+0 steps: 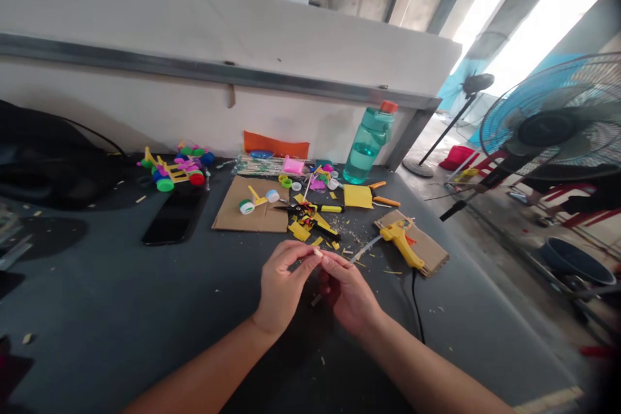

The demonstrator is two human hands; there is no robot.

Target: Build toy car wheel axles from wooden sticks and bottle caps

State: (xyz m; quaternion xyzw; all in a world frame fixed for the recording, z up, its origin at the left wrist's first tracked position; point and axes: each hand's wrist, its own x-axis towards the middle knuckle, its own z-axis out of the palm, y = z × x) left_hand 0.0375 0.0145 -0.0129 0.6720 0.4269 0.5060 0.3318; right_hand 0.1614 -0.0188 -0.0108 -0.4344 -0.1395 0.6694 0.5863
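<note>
My left hand (284,284) pinches a small pale piece (317,252), which looks like a bit of wooden stick, between thumb and fingertips. My right hand (352,294) meets it there, its thumb and forefinger closed on the same piece; its other fingers are curled. A thin pale strip (316,300) shows below the right fingers; whether they hold it I cannot tell. Just beyond the hands lie black-and-yellow pliers (320,208) among yellow scraps (299,231). On the right, a yellow glue gun (403,242) rests on cardboard (431,247), a glue stick (365,249) jutting from its back.
A cardboard sheet (233,210) carries a small wheeled frame (259,199). Behind are a teal bottle (363,152), a yellow pad (358,196) and orange-handled scissors (385,201). Farther left are a black phone (173,217) and colourful toy cars (179,171). A fan (538,126) stands right.
</note>
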